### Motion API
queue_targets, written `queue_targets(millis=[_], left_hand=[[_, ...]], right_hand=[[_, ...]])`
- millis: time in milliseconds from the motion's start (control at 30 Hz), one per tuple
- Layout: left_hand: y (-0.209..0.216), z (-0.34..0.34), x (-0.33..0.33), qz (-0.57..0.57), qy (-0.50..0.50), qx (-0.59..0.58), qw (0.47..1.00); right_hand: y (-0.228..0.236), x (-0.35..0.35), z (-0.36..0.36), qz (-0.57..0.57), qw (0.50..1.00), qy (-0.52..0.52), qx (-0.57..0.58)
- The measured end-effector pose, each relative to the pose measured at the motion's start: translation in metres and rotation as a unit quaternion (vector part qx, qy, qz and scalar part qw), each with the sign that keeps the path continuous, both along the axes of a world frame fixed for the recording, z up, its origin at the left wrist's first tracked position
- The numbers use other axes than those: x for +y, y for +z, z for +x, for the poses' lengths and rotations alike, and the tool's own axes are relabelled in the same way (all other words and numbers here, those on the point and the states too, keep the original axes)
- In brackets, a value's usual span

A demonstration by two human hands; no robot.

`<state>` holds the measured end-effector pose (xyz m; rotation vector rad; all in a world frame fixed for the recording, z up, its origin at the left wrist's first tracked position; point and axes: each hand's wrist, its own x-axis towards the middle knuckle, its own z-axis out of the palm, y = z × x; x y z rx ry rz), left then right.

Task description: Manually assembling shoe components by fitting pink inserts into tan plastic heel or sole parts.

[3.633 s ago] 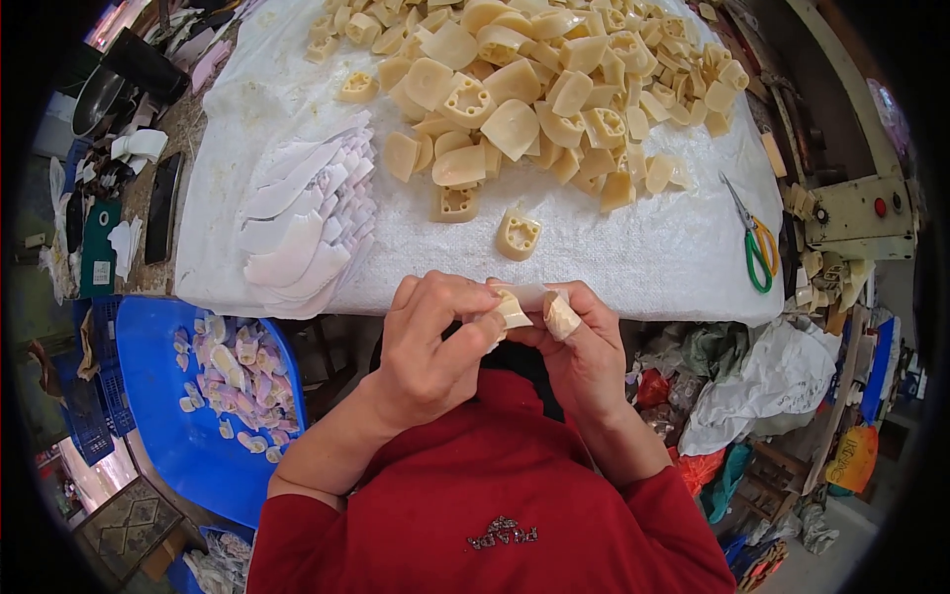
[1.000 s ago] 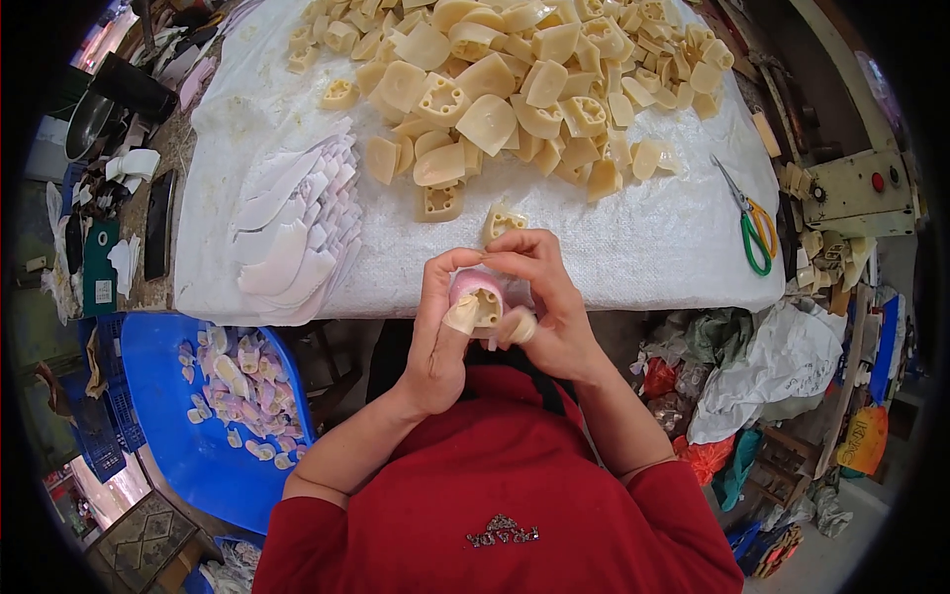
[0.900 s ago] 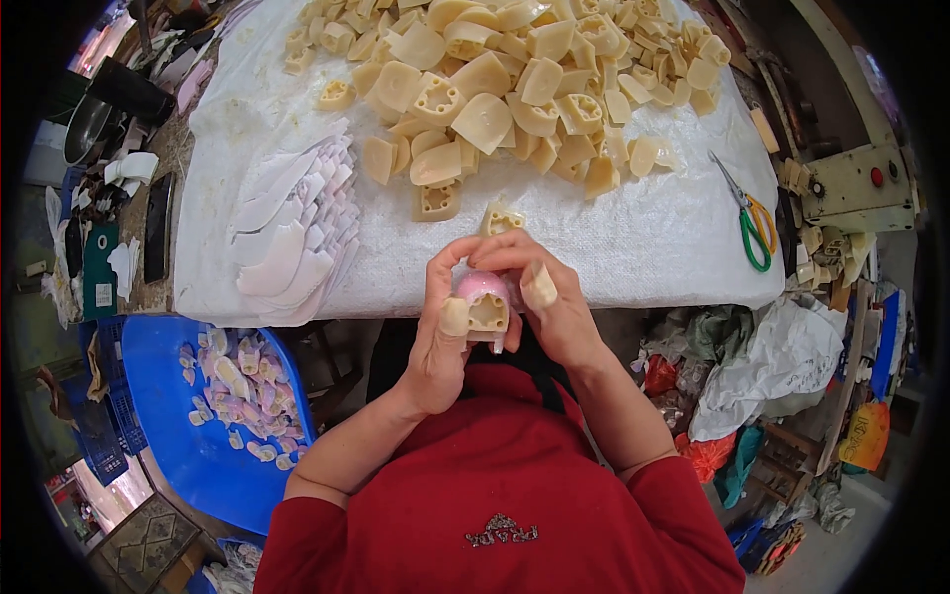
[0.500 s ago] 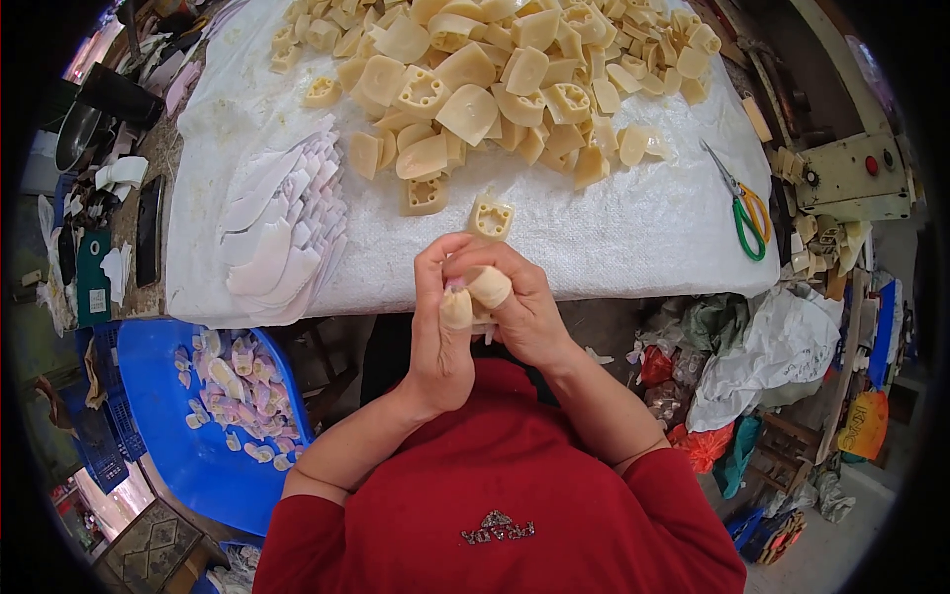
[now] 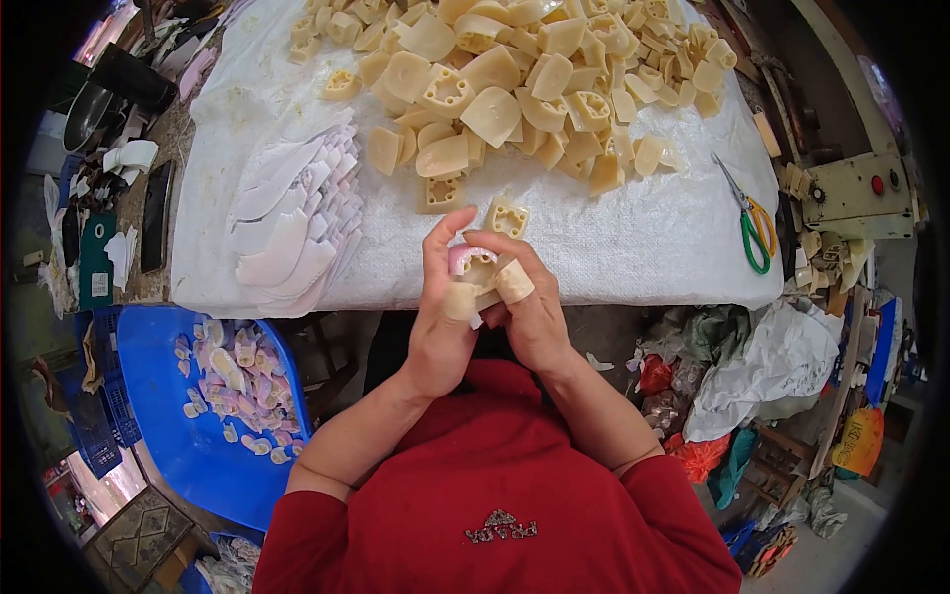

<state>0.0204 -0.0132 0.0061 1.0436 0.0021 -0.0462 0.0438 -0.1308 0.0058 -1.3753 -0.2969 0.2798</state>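
My left hand [image 5: 438, 332] and my right hand [image 5: 534, 315] close together around a cream moulded piece, apparently a shoe heel [image 5: 479, 272], just off the table's near edge. A pink strip [image 5: 462, 257] curves along its far rim, and small holes show inside it. Both thumbs wear pale covers and press on the near side; the fingers wrap the outside. Just beyond my fingertips, a single loose heel [image 5: 508, 218] lies on the white sheet, holes upward. At left on the sheet is a fanned stack of pale pink-white cut strips [image 5: 297, 213].
A large pile of cream heels [image 5: 495, 84] covers the far table. Scissors [image 5: 749, 220] with green and orange handles lie at right. Below the table's left edge stands a blue tub [image 5: 163, 426] holding pink-covered pieces [image 5: 247, 381]. Crumpled bags [image 5: 767, 361] fill the right side.
My fingers have opened a little from over the piece, so its holes and pink rim now show. My hands have shifted slightly; the whole view has shifted a little too.
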Motion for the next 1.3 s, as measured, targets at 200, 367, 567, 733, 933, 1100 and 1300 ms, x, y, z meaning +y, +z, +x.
queue_targets(millis=[200, 367, 567, 733, 933, 1100, 1300], left_hand=[[0.002, 0.004, 0.015, -0.046, -0.057, 0.042, 0.996], [-0.016, 0.006, 0.023, 0.454, 0.02, -0.263, 0.851], [-0.005, 0.003, 0.02, 0.313, 0.01, -0.129, 0.941], [0.002, 0.003, 0.032, 0.307, 0.021, -0.079, 0.948], [0.014, 0.006, 0.034, 0.464, 0.038, -0.214, 0.859], [0.008, 0.006, 0.03, 0.467, 0.072, -0.217, 0.854], [0.008, 0.008, 0.02, 0.461, 0.098, -0.197, 0.86]], right_hand=[[-0.001, -0.007, 0.01, 0.065, 0.987, 0.027, 0.144], [0.029, -0.011, 0.018, -0.282, 0.945, -0.003, -0.165], [0.0, -0.014, 0.017, -0.114, 0.985, -0.029, -0.126], [0.006, -0.015, 0.022, 0.045, 0.978, 0.037, 0.199], [-0.016, -0.02, 0.032, 0.084, 0.979, 0.092, 0.16], [-0.004, -0.009, 0.023, -0.105, 0.993, 0.005, -0.062], [-0.002, -0.016, 0.021, 0.105, 0.978, 0.078, 0.163]])
